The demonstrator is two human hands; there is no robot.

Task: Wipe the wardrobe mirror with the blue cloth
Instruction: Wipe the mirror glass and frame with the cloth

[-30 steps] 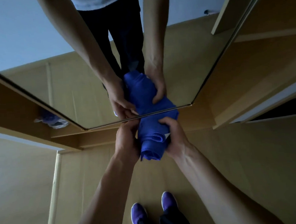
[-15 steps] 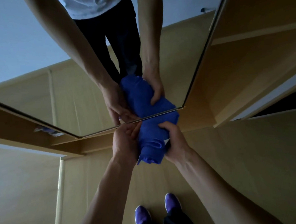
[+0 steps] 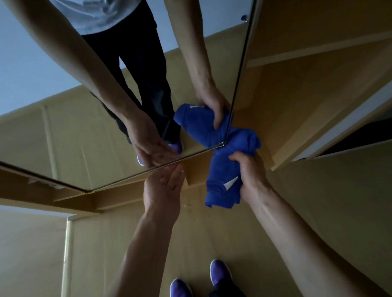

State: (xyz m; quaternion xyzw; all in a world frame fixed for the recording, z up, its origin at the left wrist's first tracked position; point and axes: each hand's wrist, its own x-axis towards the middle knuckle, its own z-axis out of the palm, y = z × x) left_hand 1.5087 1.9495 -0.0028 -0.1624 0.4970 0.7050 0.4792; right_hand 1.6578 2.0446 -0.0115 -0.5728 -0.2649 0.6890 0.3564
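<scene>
head cam | right hand (image 3: pixel 251 174) has its fingers wrapped round the bunched-up blue cloth (image 3: pixel 224 174), which is up against the bottom right corner of the wardrobe mirror (image 3: pixel 51 125) | left hand (image 3: pixel 164 191) loose, fingers relaxed, nothing in it, just by the mirror's bottom edge | purple shoes (image 3: pixel 181 294) down below

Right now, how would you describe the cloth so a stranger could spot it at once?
Find the big mirror on the wardrobe and follow its bottom edge to the right corner. There the right hand grips a bunched cloth. Bright blue with a white tag, it differs from the purple shoes below.
</scene>
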